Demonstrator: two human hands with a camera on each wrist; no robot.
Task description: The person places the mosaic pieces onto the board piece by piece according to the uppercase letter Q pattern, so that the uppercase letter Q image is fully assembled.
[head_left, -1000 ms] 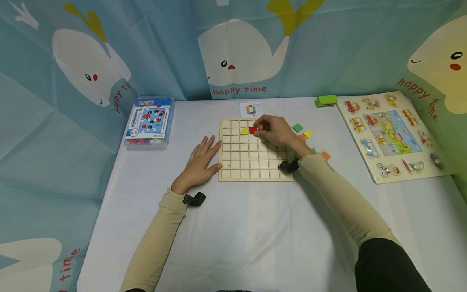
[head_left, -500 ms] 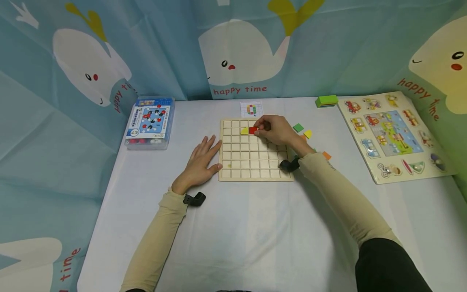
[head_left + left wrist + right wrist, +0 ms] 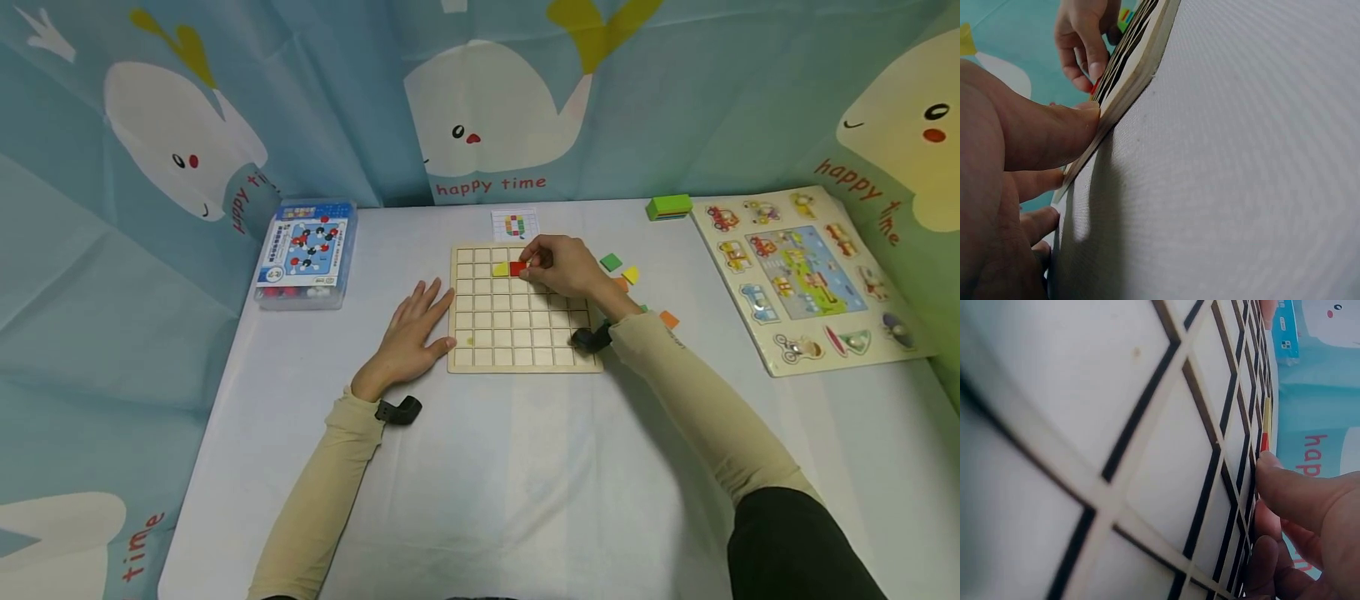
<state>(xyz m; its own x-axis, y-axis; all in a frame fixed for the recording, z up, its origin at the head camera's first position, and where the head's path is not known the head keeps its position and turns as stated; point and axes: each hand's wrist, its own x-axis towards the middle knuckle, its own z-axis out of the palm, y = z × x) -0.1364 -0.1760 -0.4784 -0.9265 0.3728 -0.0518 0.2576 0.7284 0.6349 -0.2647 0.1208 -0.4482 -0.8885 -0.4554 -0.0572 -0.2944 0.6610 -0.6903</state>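
Note:
A wooden grid board (image 3: pixel 517 327) lies on the table, with a yellow tile (image 3: pixel 500 270) and a red tile (image 3: pixel 517 268) side by side in its second row from the top. My right hand (image 3: pixel 561 267) pinches the red tile at its right edge between thumb and fingertips; in the right wrist view the thumb touches the red tile (image 3: pixel 1264 443). Along the board's left edge my left hand (image 3: pixel 408 337) lies with fingers spread, its thumb and fingertips touching the rim. The left wrist view shows that thumb (image 3: pixel 1054 134) against the board's side.
Behind the board lies a pattern card (image 3: pixel 514 224). Loose tiles, among them a green tile (image 3: pixel 611 262) and an orange tile (image 3: pixel 669 320), are scattered right of it. A green stack (image 3: pixel 669 207) and a picture puzzle (image 3: pixel 806 275) stand farther right; a clear-sided box (image 3: pixel 306 254) is at left.

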